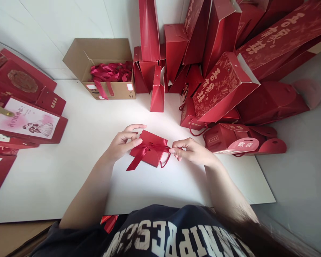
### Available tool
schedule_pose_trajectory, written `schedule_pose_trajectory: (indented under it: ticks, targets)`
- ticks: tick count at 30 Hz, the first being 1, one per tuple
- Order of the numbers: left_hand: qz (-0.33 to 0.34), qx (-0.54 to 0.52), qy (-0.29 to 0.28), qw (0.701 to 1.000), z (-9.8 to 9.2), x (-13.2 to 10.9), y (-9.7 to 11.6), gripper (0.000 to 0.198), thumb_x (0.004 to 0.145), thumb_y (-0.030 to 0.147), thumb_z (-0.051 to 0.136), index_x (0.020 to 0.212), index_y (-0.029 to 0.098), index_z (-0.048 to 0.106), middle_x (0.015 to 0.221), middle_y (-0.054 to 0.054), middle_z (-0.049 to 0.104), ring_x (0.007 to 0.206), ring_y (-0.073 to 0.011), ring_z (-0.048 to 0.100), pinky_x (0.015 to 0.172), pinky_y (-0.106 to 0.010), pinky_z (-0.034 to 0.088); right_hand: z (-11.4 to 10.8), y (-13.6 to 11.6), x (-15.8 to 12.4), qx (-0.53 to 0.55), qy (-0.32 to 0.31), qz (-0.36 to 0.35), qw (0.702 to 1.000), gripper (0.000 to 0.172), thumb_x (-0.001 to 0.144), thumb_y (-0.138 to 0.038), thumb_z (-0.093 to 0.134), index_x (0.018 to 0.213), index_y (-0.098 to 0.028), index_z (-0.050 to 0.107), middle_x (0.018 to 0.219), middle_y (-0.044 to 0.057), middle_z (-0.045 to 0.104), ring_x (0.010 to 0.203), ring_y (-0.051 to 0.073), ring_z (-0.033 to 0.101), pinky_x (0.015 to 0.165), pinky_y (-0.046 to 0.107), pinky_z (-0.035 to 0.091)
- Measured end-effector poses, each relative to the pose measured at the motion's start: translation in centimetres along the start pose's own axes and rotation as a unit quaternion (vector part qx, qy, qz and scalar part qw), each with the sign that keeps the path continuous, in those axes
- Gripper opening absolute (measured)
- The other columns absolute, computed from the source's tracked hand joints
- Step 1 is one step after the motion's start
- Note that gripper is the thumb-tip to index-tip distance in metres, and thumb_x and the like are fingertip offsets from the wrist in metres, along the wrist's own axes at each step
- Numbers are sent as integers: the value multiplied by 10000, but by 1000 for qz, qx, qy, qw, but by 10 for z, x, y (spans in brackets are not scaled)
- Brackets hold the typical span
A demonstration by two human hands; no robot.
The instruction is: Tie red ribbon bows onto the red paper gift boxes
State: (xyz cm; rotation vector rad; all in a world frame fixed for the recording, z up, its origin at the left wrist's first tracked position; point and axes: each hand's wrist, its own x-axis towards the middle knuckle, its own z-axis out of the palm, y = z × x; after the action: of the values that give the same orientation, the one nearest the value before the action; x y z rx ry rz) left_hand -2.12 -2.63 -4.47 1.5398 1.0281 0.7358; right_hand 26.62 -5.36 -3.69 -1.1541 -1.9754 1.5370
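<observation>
A small red gift box (153, 156) with a flap lies on the white table between my hands. Red satin ribbon (135, 162) crosses its top in a bow, one tail hanging over the front left. My left hand (123, 142) is at the box's left corner, thumb and curled fingers closed at the bow's left side and index finger stretched out. What lies between those fingers is partly hidden. At the right side, my right hand (190, 150) pinches the ribbon between thumb and fingers. A twisted red cord handle (165, 162) loops out below the box's right edge.
Behind stands an open cardboard box (115, 91) of loose red ribbons. Red gift bags (219, 84) crowd the back right, with red boxes (231, 139) in front. Stacked red boxes with a printed card (29, 119) fill the left. The table's front edge (160, 205) runs near my body.
</observation>
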Motion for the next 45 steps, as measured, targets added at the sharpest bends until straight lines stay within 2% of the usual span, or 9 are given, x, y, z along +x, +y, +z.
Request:
schedule_pose_trajectory:
  ticks: [3,6,19,22,27,29,38,42,45]
  targets:
    - [-9,-39,6,999,1,3,-6,470,836,361,649,499,160,391,1336,-99,567,849,-209,640,787,-393,487,-1,2,-1,-8,-14,-17,1000,420,944,-496,515,677,-181,586,599,-7,604,577,120,524,591,244,389]
    - [-6,-82,11,997,2,5,-11,479,814,336,668,483,154,374,1335,-116,578,887,-228,637,742,-382,491,-3,4,-1,-19,-35,-31,999,411,945,-488,515,687,-178,596,588,-9,609,549,113,517,559,240,373]
    - [-43,-132,50,989,9,9,-15,447,792,358,662,450,158,454,1301,-117,625,1049,-303,621,768,-388,511,-5,18,8,53,-78,5,996,460,914,-552,535,673,-167,609,603,5,596,606,138,551,620,266,423]
    - [-52,-151,37,986,6,8,-13,464,835,416,592,457,159,515,1218,-92,668,941,-271,645,722,-372,512,-4,18,8,69,-47,-4,996,418,909,-540,558,741,-163,625,672,19,614,669,152,569,666,279,440]
    - [-44,-177,29,983,9,5,-8,497,868,460,551,476,168,465,1199,-89,671,836,-230,642,661,-360,502,0,15,10,105,140,-67,982,305,952,-492,513,922,-201,596,909,42,625,851,171,572,792,303,451]
    - [-48,-175,22,983,11,4,-6,489,865,477,555,493,168,481,1196,-93,669,800,-223,638,632,-356,499,4,14,13,104,180,-70,976,296,957,-497,498,953,-217,597,1017,53,625,960,191,571,843,319,452]
    - [-19,-149,-7,989,10,4,-11,499,870,497,562,513,152,516,1303,-116,608,904,-253,648,709,-373,519,27,6,20,115,114,-112,981,261,944,-472,537,929,-227,625,1298,88,542,1240,234,497,1012,370,412]
    - [-6,-141,-4,990,11,2,-10,411,805,361,696,537,153,463,1327,-110,583,1003,-263,630,787,-382,505,30,6,20,142,103,-121,977,219,916,-440,599,985,-233,580,1256,83,545,1240,228,492,1024,371,410]
    - [-12,-89,17,996,13,0,-4,388,740,303,764,562,158,452,1343,-111,561,1045,-277,621,807,-395,501,26,8,18,111,156,-93,977,255,910,-447,604,1039,-236,542,1139,67,547,1112,210,540,944,343,445]
